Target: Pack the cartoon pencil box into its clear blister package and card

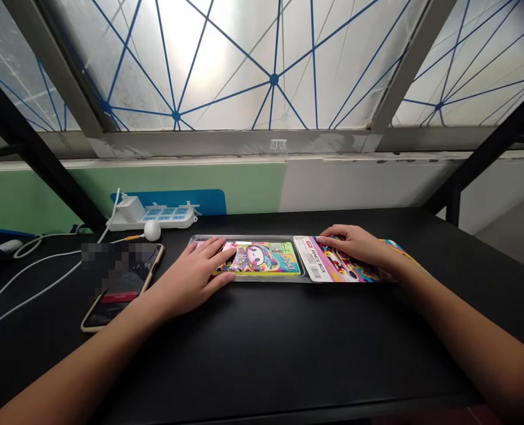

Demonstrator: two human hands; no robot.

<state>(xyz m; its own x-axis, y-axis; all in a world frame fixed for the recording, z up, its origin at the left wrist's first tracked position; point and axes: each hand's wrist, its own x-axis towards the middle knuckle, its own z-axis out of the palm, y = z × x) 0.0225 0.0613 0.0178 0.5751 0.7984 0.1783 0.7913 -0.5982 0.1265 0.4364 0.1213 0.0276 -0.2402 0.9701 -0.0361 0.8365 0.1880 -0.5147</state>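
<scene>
A colourful pencil box (262,258) with a cartoon face lies flat in a clear plastic tray (303,273) on the black desk. My left hand (199,274) rests over its left end, fingers spread. To the right, a printed card sleeve (317,262) marked "PENCIL BOX" with a barcode adjoins the tray. My right hand (354,243) grips this sleeve near its far edge, thumb on top; the other fingertips are partly hidden. The sleeve's right part shows beyond my wrist.
A smartphone (124,295) lies left of my left forearm. Behind it are a white power strip (168,217), a plugged-in adapter (131,208), a round white object (152,230) and loose white cables (35,265). Black metal bars (487,153) slant at both sides before the window.
</scene>
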